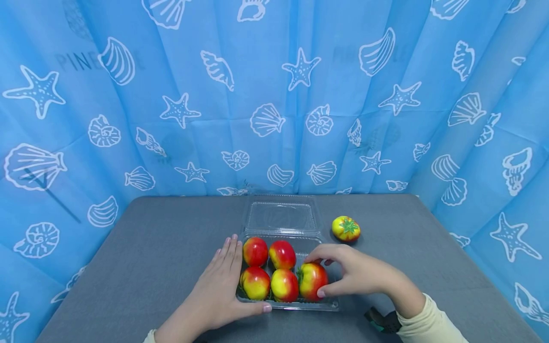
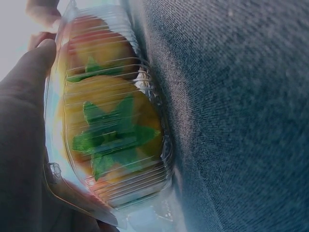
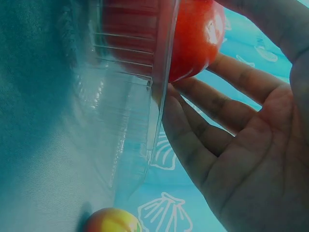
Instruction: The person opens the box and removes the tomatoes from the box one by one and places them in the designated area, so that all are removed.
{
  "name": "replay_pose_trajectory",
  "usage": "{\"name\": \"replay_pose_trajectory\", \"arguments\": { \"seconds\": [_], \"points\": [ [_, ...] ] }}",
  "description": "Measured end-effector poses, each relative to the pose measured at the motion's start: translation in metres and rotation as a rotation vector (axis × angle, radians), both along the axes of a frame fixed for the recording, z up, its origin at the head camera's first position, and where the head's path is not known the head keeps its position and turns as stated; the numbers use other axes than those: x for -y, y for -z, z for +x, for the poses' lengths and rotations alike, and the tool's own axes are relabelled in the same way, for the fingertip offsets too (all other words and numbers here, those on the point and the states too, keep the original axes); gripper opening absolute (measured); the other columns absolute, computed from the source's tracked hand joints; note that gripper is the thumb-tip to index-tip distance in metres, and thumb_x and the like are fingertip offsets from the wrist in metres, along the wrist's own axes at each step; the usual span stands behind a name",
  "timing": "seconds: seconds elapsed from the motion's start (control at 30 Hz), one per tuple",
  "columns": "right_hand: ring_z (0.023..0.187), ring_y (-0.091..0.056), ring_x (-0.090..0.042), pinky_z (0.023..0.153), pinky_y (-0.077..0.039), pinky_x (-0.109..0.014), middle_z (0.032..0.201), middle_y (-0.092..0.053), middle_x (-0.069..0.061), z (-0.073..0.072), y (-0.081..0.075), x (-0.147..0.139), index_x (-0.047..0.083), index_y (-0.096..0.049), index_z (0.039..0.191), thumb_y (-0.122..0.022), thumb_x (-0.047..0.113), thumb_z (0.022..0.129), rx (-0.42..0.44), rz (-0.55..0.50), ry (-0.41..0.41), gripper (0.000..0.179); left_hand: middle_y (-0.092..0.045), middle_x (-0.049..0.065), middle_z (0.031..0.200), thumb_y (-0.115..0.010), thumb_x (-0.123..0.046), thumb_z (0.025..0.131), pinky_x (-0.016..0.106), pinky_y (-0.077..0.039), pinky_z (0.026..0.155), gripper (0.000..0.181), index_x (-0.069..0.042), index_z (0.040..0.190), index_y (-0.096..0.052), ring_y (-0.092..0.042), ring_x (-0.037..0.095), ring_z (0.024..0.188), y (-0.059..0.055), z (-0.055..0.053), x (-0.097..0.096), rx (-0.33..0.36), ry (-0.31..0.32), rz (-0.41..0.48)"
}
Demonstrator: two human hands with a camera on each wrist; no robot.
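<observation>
A clear plastic clamshell box (image 1: pixel 306 306) holds several shiny red-and-yellow tomatoes in two rows. My right hand (image 1: pixel 358 274) grips the tomato (image 1: pixel 312 281) at the front right of the box, thumb on its near side and fingers on the far side. In the right wrist view, this red tomato (image 3: pixel 195 38) rises above the box rim. My left hand (image 1: pixel 218 286) rests against the box's left side, fingers straight and thumb stretched along the front edge. Green star-shaped leaves (image 2: pixel 113 137) show through the ribbed wall in the left wrist view.
The hinged lid (image 1: pixel 280 216) lies opened back behind the box. Another tomato (image 1: pixel 345 228) sits on the grey table (image 1: pixel 171 228) to the right of the lid. A dark object (image 1: pixel 383 320) is beside the right sleeve. A blue shell-patterned curtain (image 1: pixel 274 157) surrounds the table.
</observation>
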State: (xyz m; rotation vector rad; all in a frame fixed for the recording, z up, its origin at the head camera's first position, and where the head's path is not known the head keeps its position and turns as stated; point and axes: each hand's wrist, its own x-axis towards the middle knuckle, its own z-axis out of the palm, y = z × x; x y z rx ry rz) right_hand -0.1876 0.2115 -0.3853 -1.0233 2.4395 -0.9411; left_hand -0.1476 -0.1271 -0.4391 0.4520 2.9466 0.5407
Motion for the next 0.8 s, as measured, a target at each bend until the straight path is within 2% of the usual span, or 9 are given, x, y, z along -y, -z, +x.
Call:
{"name": "replay_pose_trajectory", "arguments": {
  "seconds": [0.23,0.47,0.57,0.8],
  "points": [
    [0.116,-0.065,-0.010,0.096,-0.062,-0.033,0.133,-0.069,0.008,-0.003,0.002,-0.003,0.025,-0.068,0.135,-0.085,0.034,0.091,0.002,-0.061,0.006,0.049,-0.004,0.009,0.181,-0.053,-0.104,0.066,0.061,-0.021,0.132,0.145,-0.013,0.172,-0.016,-0.008,0.034,0.168,0.001,0.000,0.001,-0.005,-0.002,-0.003],
    [0.115,-0.066,-0.011,0.095,-0.063,-0.035,0.134,-0.069,0.006,-0.010,0.005,-0.010,0.023,-0.067,0.135,-0.086,0.034,0.091,-0.069,-0.153,0.018,0.050,-0.004,0.008,0.181,-0.054,-0.104,0.067,0.061,-0.021,0.132,0.144,-0.013,0.172,-0.016,-0.008,0.034,0.168,0.000,0.000,0.000,0.001,-0.004,0.001],
    [0.114,-0.067,-0.012,0.094,-0.064,-0.036,0.134,-0.069,0.005,-0.011,0.005,-0.011,0.023,-0.066,0.135,-0.088,0.032,0.089,-0.109,-0.180,0.057,0.052,-0.005,0.009,0.181,-0.055,-0.103,0.067,0.062,-0.021,0.132,0.143,-0.012,0.172,-0.016,-0.009,0.035,0.167,0.000,-0.001,0.000,-0.001,-0.004,0.008],
    [0.112,-0.067,-0.016,0.093,-0.065,-0.042,0.131,-0.068,0.004,-0.013,0.003,-0.014,0.025,-0.066,0.134,-0.092,0.026,0.083,-0.164,-0.223,0.218,0.057,-0.005,0.009,0.181,-0.054,-0.104,0.067,0.061,-0.022,0.132,0.144,-0.013,0.172,-0.016,-0.009,0.034,0.168,0.000,0.000,0.001,-0.001,-0.004,0.002]
  ]
}}
